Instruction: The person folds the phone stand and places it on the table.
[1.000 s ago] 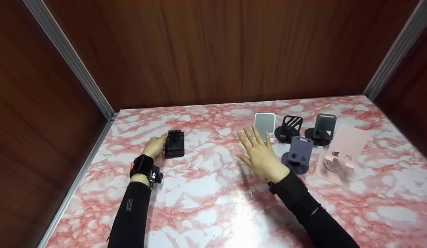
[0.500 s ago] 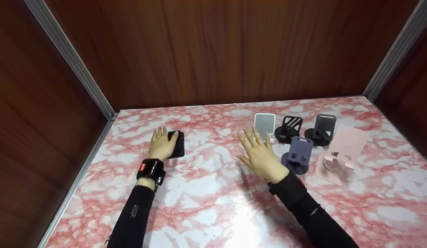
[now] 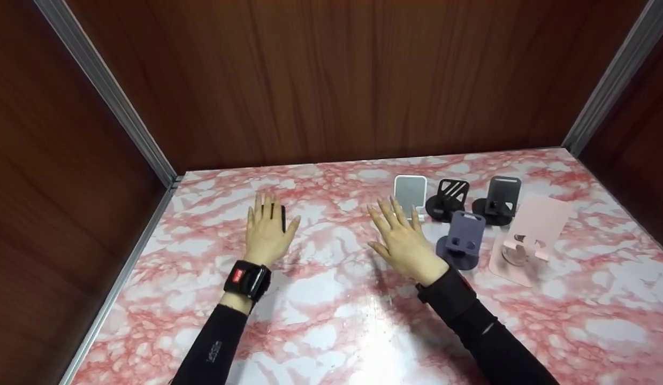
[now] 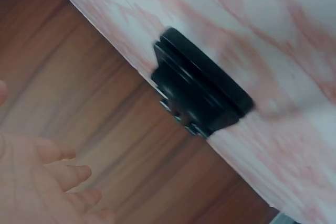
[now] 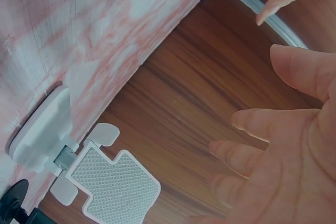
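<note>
My left hand [image 3: 268, 235], fingers straight and spread, is held over a folded black phone stand [image 4: 197, 82] and hides most of it in the head view. The left wrist view shows a gap between the fingers [image 4: 68, 177] and this stand, which lies flat on the table. On the right my other hand [image 3: 409, 248] is spread palm down above the tabletop, holding nothing. Its fingertips overlap a white phone stand [image 3: 410, 188] in the head view; in the right wrist view that stand's grey ribbed pad is apart from the fingers.
Right of the white stand are a black striped phone stand [image 3: 453, 195], a dark grey one [image 3: 504, 195], a purple one [image 3: 465, 235] and a large pink one [image 3: 542, 216]. Brown wood panels [image 3: 331, 80] wall in the marbled table [image 3: 331, 321].
My left hand has released the black stand's left side, risen and spread, and moved right to hover over it. The stand stays in place. My right hand has hardly moved.
</note>
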{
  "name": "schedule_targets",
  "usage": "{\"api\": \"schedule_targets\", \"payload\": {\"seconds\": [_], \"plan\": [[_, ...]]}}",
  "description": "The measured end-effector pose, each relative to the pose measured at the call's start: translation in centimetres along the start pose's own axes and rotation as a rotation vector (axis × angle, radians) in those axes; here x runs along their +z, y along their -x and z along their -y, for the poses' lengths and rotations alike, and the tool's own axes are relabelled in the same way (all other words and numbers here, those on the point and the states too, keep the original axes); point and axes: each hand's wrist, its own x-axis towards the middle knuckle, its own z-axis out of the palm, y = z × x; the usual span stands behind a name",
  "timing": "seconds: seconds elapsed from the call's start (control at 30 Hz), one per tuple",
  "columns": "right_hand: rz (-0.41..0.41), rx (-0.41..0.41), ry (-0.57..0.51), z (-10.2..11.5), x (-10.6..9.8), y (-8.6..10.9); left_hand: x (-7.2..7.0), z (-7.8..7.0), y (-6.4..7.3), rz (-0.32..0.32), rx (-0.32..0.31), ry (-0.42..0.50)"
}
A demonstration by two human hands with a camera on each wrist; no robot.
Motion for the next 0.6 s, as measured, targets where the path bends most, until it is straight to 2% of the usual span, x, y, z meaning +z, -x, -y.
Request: {"api": "schedule_targets", "payload": {"seconds": [0.3,0.6], "plan": [[-0.001,0.002,0.023,-0.8,0.2,0.7,1.0,-2.2,2.6,-0.043,0.132,-0.033],[0.032,0.037,0.032,-2.5,-0.6,1.5,2.0,-3.5,4.9,-0.047,0.206,-0.007]]}}
